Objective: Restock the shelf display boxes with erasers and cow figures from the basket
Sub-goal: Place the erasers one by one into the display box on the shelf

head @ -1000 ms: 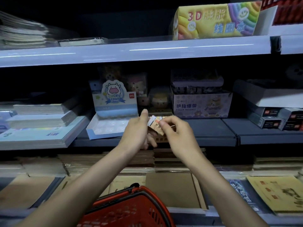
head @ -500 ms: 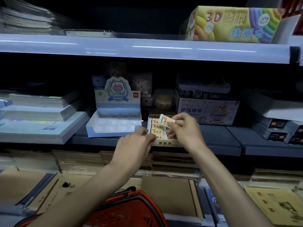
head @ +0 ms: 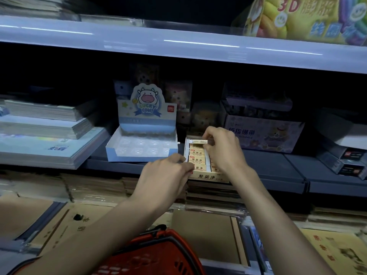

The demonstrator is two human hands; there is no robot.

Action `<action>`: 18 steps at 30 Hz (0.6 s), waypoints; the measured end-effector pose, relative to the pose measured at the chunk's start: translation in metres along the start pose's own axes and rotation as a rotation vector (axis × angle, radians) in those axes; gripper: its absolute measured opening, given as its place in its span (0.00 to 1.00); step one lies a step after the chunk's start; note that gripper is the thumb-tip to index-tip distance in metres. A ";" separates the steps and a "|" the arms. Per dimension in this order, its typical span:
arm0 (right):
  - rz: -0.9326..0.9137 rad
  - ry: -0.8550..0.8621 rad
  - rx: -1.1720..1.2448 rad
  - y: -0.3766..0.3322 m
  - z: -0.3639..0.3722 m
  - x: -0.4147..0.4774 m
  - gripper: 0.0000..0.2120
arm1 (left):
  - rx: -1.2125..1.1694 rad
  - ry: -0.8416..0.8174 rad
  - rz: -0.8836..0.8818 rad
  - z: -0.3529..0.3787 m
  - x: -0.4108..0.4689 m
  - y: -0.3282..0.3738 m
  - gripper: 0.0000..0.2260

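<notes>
Right hand [head: 222, 147] has lowered the small cream paper-sleeved eraser [head: 197, 141] from a tilt to flat over the back row of the cream cardboard eraser box [head: 206, 176], still pinching it, so that slot is nearly filled. Left hand [head: 164, 175] curls on the box's front-left corner. Left of the box, the pale-blue cow display tray [head: 139, 153] holds no figures yet; the red plastic basket [head: 158, 253] sits below, and nothing blocks the slot.

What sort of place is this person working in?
Most likely a stationery shop aisle: lit shelves carry stacked notebooks, an eraser display box and a Lucky Cow display box, and a red shopping basket sits below.
</notes>
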State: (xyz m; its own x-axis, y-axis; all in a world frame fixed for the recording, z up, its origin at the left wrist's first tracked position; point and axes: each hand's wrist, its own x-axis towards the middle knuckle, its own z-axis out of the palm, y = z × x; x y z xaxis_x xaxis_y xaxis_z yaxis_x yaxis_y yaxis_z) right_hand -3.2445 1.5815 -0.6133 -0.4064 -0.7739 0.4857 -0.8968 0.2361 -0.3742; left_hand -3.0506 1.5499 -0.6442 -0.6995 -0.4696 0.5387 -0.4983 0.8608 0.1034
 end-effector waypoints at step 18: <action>0.003 -0.025 -0.209 -0.013 0.006 0.009 0.05 | -0.109 -0.102 -0.098 -0.011 0.014 -0.003 0.09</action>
State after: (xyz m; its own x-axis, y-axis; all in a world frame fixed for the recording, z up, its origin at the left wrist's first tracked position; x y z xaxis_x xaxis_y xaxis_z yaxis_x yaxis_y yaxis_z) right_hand -3.2351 1.5678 -0.6091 -0.4074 -0.7867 0.4638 -0.9133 0.3537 -0.2022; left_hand -3.0533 1.5426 -0.6283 -0.7014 -0.5652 0.4342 -0.5124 0.8234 0.2440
